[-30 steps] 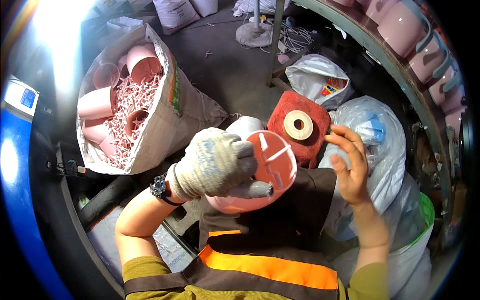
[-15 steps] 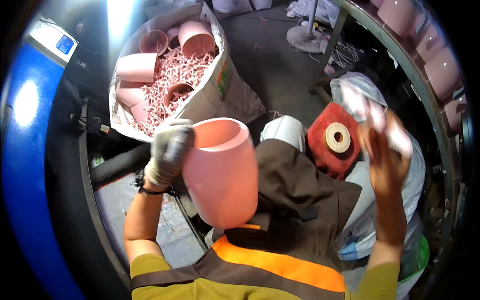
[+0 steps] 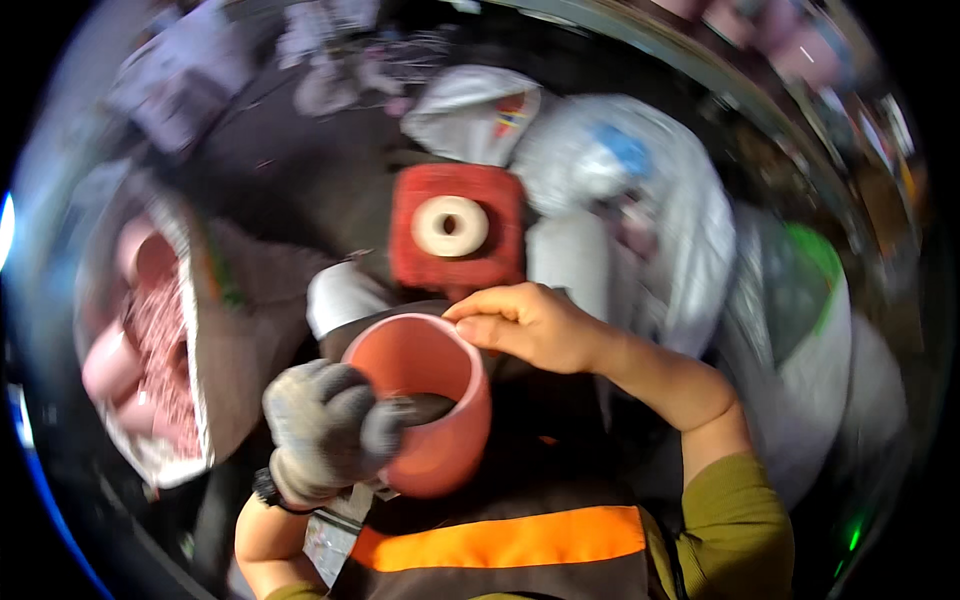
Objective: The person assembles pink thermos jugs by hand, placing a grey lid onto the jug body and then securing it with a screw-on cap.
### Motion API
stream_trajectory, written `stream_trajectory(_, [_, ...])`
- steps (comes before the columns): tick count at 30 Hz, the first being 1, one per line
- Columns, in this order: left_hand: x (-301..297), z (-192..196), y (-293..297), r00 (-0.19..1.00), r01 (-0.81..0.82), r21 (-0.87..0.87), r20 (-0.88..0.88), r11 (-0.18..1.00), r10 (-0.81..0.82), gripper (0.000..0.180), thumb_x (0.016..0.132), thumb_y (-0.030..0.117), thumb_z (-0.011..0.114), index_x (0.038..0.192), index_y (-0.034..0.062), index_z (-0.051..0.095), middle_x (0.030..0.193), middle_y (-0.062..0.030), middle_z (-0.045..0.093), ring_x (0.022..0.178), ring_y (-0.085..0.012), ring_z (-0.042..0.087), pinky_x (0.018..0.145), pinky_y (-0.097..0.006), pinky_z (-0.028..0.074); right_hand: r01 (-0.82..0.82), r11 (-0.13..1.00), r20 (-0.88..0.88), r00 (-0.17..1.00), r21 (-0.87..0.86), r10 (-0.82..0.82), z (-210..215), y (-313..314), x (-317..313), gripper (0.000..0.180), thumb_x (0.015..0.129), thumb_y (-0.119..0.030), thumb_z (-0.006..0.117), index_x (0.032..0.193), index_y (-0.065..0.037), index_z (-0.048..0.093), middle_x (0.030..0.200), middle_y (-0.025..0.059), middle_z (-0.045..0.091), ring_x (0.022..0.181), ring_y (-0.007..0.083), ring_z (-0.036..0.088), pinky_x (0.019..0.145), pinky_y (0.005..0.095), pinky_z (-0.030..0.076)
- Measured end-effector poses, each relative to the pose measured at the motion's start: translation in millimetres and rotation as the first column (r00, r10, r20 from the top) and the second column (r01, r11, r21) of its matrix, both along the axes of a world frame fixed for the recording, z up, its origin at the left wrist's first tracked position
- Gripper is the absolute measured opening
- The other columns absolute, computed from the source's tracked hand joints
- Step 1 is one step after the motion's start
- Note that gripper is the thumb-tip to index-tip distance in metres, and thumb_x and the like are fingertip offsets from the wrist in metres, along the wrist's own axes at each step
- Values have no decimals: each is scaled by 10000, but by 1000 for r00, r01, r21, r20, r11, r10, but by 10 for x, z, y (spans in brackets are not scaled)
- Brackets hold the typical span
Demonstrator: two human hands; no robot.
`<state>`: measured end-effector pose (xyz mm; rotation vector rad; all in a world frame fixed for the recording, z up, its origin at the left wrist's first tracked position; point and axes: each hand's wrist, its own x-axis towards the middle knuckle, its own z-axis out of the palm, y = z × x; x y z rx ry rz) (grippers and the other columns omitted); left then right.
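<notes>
Pink cup (image 3: pixel 425 400) sits at the lower centre of the frame, mouth upward — the gloved left hand (image 3: pixel 325 430) grips its rim, thumb hooked inside, and the bare right hand (image 3: pixel 530 325) pinches the far rim. Above it a red block (image 3: pixel 455 230) carries a pale tape roll (image 3: pixel 450 226); white plastic bags (image 3: pixel 640 200) crowd the upper right, a sack of pink cups (image 3: pixel 150 350) the left, on dark floor. Half a second earlier the right hand was raised by the bags — now it is on the cup.
</notes>
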<state>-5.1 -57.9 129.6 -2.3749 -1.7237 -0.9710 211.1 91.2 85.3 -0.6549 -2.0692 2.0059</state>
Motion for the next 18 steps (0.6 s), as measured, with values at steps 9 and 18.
stream_trajectory(9, [261,-893,549,830,64,-433,524,899,193,366,1028,227,491,752,8,590,682,-63,557,629,-160,492,612,-317,399,550,796,644,710,-253,-285,-1498,-802,3552,401,949,-379,608,1048,-5,716,998,102,737,936,198,700,801,338,529])
stream_trajectory(18, [268,-905,895,873,97,-451,466,887,142,410,1040,274,473,727,26,567,737,-50,583,682,-138,515,656,-319,444,361,841,908,-43,403,-417,-2138,-1713,4635,387,829,-234,615,1122,16,654,1174,228,669,1072,398,646,941,470,498])
